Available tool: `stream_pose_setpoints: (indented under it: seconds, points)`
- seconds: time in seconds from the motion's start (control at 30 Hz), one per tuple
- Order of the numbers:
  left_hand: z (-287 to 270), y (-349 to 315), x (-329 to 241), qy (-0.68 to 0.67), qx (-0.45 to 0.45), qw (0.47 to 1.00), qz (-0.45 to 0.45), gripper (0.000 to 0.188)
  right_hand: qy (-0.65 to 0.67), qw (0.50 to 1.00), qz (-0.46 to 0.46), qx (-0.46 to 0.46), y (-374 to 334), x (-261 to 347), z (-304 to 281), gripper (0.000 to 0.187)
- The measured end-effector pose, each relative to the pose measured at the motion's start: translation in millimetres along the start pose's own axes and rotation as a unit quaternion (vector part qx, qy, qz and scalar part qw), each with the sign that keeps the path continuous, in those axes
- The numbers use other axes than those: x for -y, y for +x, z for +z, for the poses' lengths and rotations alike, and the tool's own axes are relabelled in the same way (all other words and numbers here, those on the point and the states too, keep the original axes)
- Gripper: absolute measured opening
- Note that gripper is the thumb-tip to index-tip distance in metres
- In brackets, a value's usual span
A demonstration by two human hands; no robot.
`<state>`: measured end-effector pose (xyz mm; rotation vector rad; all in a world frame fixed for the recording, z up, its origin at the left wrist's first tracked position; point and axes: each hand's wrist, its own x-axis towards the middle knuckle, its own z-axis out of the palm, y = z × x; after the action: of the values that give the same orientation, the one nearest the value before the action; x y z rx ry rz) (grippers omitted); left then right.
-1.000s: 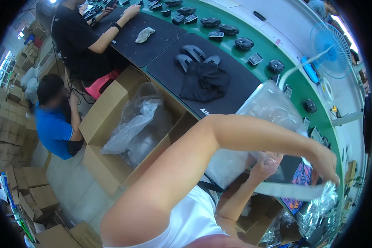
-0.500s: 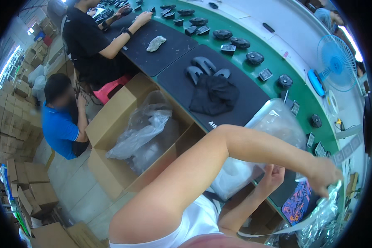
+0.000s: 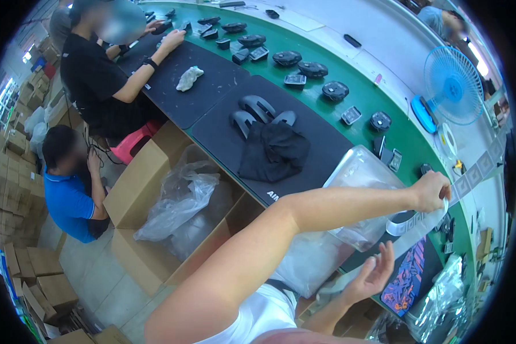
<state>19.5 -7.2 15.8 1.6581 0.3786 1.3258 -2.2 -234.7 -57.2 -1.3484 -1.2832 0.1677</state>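
Note:
My left arm reaches across to the right, and my left hand [image 3: 431, 192] has its fingers closed on a pale strip of labels [image 3: 414, 236] with square marks. One length of the strip runs up and right past the hand; another hangs toward the lower left. Below it, my right hand [image 3: 374, 275] is open, palm up with fingers apart, close to the strip. Under my left forearm lies a clear plastic bag or tray [image 3: 364, 166] on the table edge. A colourful patterned mat [image 3: 406, 281] is beside my right hand.
Black devices [image 3: 335, 90] line the green bench [image 3: 364, 137]. A black cloth [image 3: 275, 150] and grey curved shells [image 3: 257, 108] lie on a dark mat. Left stands an open carton [image 3: 146, 166] with plastic bags. A blue fan [image 3: 453, 89] is at right. Two co-workers [image 3: 71, 192] are at left.
My left hand has moved up and slightly left, drawing the label strip with it. My right hand has gone from pinched fingers to open. The whole view has shifted a little.

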Motion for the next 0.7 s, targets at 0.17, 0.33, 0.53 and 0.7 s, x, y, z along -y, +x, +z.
stream_pose_setpoints:
  seconds: [0.17, 0.33, 0.53, 0.7]
  points:
    - [2.9, -3.5, 6.7, 0.025, 0.013, 0.999, -0.044, 0.017, 0.04, 0.999, 0.024, -0.005, 26.0, -17.0, -46.5, 0.034]
    - [12.6, -13.9, 5.9, 0.14, 0.162, 0.972, 0.091, 0.02, -0.082, 0.992, -0.032, -0.092, 82.7, -51.4, -62.7, 0.03]
    - [10.6, -21.6, 1.3, 0.111, 0.262, 0.953, 0.109, 0.021, 0.208, 0.964, 0.167, 0.014, 111.4, -125.4, -83.1, 0.024]
    - [-10.8, -24.9, -8.3, 0.122, 0.213, 0.966, 0.075, 0.036, 0.198, 0.974, 0.111, -0.024, 111.7, -122.7, -68.0, 0.021]
